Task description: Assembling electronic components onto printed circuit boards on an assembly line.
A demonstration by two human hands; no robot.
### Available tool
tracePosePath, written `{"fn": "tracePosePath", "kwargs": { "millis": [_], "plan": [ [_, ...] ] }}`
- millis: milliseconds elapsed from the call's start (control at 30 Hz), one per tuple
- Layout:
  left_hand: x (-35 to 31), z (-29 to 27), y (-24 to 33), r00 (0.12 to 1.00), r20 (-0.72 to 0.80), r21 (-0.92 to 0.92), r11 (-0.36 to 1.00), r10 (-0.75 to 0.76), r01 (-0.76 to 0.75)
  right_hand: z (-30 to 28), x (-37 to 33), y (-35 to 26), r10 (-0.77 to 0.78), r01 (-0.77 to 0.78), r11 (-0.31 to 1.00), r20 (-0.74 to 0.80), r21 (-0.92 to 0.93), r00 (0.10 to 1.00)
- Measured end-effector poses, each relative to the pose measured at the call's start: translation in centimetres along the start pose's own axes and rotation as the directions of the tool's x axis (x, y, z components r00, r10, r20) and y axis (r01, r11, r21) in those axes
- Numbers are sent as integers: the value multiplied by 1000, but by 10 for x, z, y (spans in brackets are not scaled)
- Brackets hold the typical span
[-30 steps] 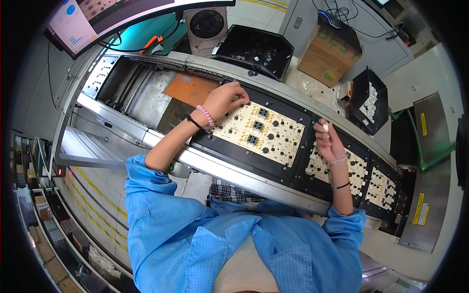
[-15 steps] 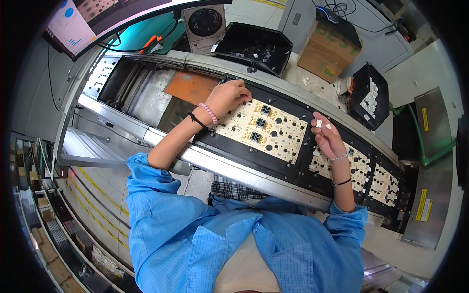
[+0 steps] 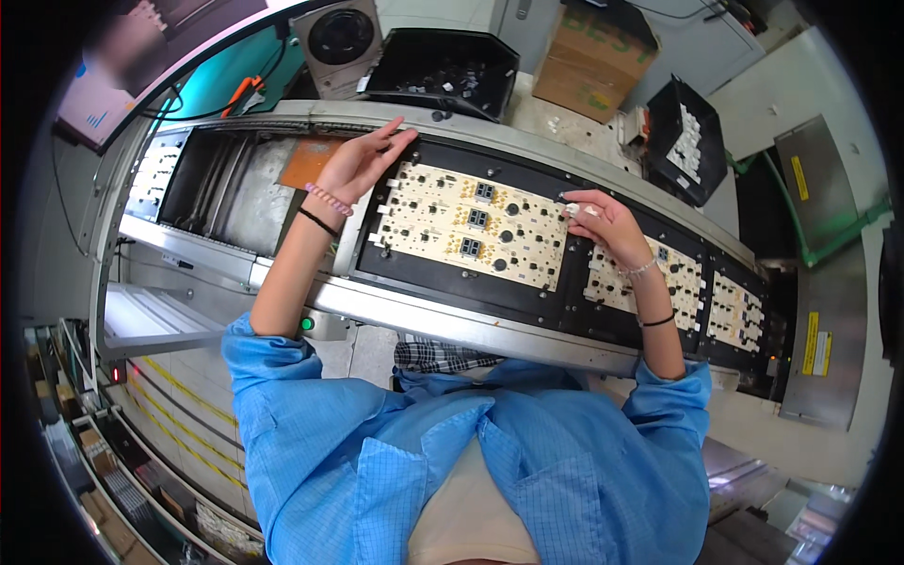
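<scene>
Hard to make out: small white part (image 3: pixel 572 209) pinched in right hand (image 3: pixel 603 226) fingers, just above cream circuit board (image 3: pixel 471 231) edge (left hand (image 3: pixel 358 165) flat, fingers spread).

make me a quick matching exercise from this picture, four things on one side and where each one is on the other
Things:
1. left hand
2. right hand
3. cardboard box
4. fan

Places:
A. far side, right of the black parts tray
B. right end of the cream circuit board, pinching a small white part
C. left end of that board's black carrier
D. far side, left of the black parts tray

Pairs: 1-C, 2-B, 3-A, 4-D
</scene>
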State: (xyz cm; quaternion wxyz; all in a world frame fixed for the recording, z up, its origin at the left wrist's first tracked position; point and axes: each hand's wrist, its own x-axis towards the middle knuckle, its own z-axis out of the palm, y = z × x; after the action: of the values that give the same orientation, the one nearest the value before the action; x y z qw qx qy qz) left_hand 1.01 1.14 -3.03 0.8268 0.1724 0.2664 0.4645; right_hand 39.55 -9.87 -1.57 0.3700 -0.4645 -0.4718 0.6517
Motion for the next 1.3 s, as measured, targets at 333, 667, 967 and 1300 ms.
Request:
{"fn": "tracePosePath", "kwargs": {
  "millis": [333,667,967,1300],
  "plan": [
    [12,6,-6,994,47,-50,994,96,-94,-12,-8,12,-359,177,495,-15,-851,933],
    [14,-10,-7,965,258,-209,972,-51,107,7,-22,6,-406,45,214,-47,-976,913],
    [9,14,-12,998,57,22,1000,-23,22,1,-23,7,-402,76,95,31,-993,915],
    [7,9,-13,987,152,115,991,45,-63,27,-49,22,-357,-52,-104,-11,-993,934]
  ]
}}
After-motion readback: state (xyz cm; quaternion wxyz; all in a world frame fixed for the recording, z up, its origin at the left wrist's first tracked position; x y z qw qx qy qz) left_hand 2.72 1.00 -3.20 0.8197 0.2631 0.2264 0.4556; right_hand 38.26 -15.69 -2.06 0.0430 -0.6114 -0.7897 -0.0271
